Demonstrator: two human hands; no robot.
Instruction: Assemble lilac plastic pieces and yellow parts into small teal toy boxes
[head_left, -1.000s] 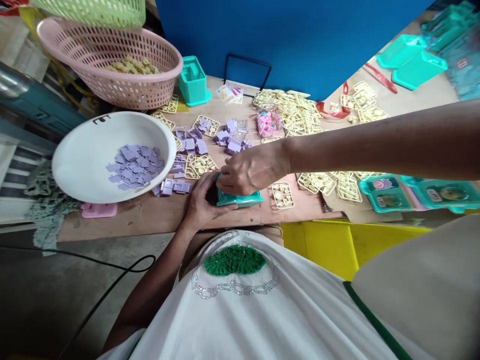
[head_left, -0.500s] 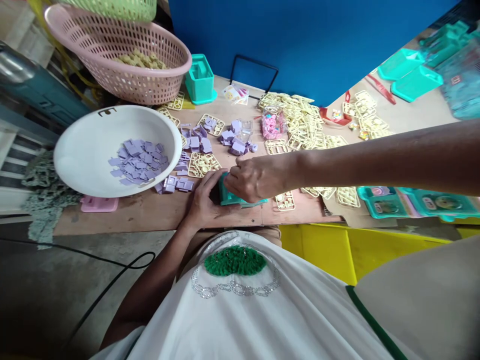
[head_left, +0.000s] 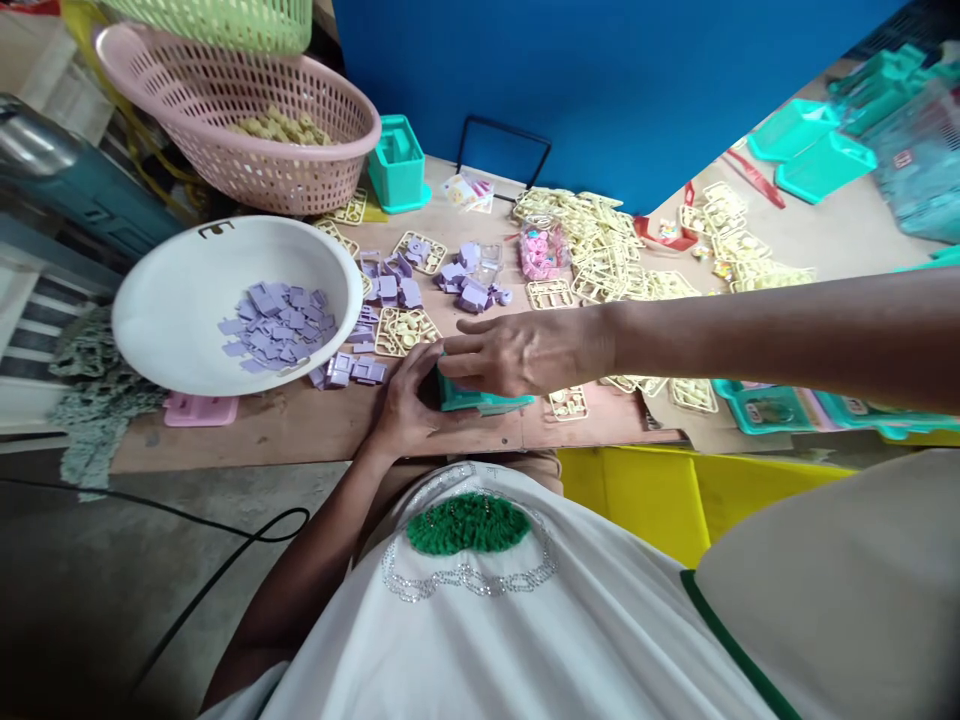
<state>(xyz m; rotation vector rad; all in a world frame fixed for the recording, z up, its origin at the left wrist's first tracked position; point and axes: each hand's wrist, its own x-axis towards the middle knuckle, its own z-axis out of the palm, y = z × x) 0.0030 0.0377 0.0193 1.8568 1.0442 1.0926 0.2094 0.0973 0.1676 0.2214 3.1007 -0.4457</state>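
Note:
A teal plastic box [head_left: 487, 403] lies near the front edge of the work table. My left hand [head_left: 409, 400] grips it at its left end, with the thumb along the near side. Over the top of the box is my right hand [head_left: 514, 355], its fingers stretched to the left and slightly apart; nothing shows between them. The right hand covers most of the box and whatever is inside. Just beyond my left hand lies a cream frame of small moulded parts [head_left: 405, 332]. Another cream frame [head_left: 568, 403] is right of the box.
A white bowl [head_left: 161, 300] holding flat purple pieces [head_left: 281, 325] stands left, with a pink basket [head_left: 247, 165] behind. Purple parts [head_left: 472, 275], a pink-filled bag [head_left: 543, 250] and piled cream frames [head_left: 604, 240] lie beyond my hands. A blue panel [head_left: 600, 90] rises behind.
The fingers of my right hand were curled down on the box; now they are straighter and more spread. My left hand keeps its hold and the box stays in place.

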